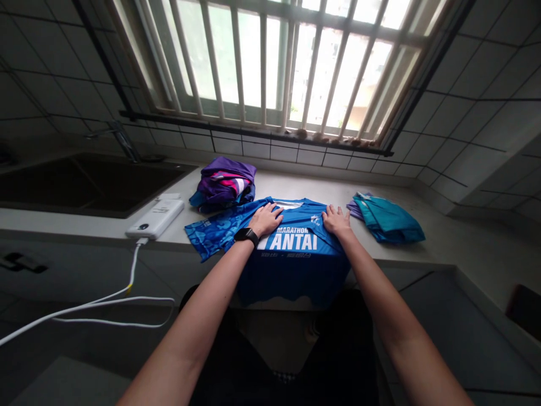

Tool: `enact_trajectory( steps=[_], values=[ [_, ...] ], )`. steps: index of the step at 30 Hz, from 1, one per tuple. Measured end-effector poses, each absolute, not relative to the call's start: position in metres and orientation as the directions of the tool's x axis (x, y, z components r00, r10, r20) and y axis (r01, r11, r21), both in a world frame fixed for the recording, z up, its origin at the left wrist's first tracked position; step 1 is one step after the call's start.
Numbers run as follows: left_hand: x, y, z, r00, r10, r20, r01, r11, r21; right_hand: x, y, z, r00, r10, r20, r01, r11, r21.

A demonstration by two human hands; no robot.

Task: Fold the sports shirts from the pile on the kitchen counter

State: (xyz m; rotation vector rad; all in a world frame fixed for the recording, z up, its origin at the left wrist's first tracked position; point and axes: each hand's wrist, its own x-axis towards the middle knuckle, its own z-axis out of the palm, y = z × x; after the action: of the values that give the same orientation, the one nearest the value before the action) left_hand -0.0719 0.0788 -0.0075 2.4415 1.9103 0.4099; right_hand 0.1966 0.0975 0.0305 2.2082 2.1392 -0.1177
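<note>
A blue T-shirt (pixel 291 264) with white "MARATHON" lettering lies front side up on the counter, its lower part hanging over the front edge. Its patterned sleeve at the left is spread out; the sleeve at the right does not show spread out. My left hand (pixel 266 219), with a black watch on the wrist, rests flat on the shirt's left shoulder, fingers stretched. On the opposite shoulder lies my right hand (pixel 336 219), fingers spread and palm down. Neither hand grips the cloth.
Purple and blue clothes (pixel 224 183) are heaped behind the left sleeve. Folded teal clothes (pixel 386 217) lie at the right. A white power bank (pixel 156 217) with a trailing cable (pixel 133 270) sits beside the dark sink (pixel 139 194). A barred window is behind the counter (pixel 287 172).
</note>
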Motion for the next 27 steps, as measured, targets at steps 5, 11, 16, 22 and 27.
enact_trajectory(
  steps=[5, 11, 16, 22, 27],
  values=[
    [-0.069, 0.074, -0.001, 0.219, 0.960, 0.175, 0.956, -0.247, 0.158, 0.192, 0.093, 0.040, 0.085, 0.995, -0.055, 0.996, -0.084, 0.022],
    [-0.070, 0.078, -0.007, 0.210, 0.957, 0.201, 0.955, -0.245, 0.170, 0.176, 0.064, 0.032, -0.089, 0.995, -0.036, 0.995, 0.087, -0.046],
    [-0.072, 0.082, -0.012, 0.210, 0.954, 0.215, 0.952, -0.250, 0.178, 0.175, 0.061, 0.023, -0.024, 0.990, -0.136, 0.995, 0.011, -0.095],
    [-0.071, 0.079, -0.007, 0.220, 0.955, 0.200, 0.953, -0.254, 0.167, 0.191, 0.080, 0.027, 0.031, 0.992, -0.126, 0.992, -0.046, -0.117],
    [-0.070, 0.077, -0.006, 0.222, 0.954, 0.203, 0.956, -0.254, 0.149, 0.192, 0.082, 0.023, 0.048, 0.997, -0.065, 0.990, -0.056, -0.128]
  ],
)
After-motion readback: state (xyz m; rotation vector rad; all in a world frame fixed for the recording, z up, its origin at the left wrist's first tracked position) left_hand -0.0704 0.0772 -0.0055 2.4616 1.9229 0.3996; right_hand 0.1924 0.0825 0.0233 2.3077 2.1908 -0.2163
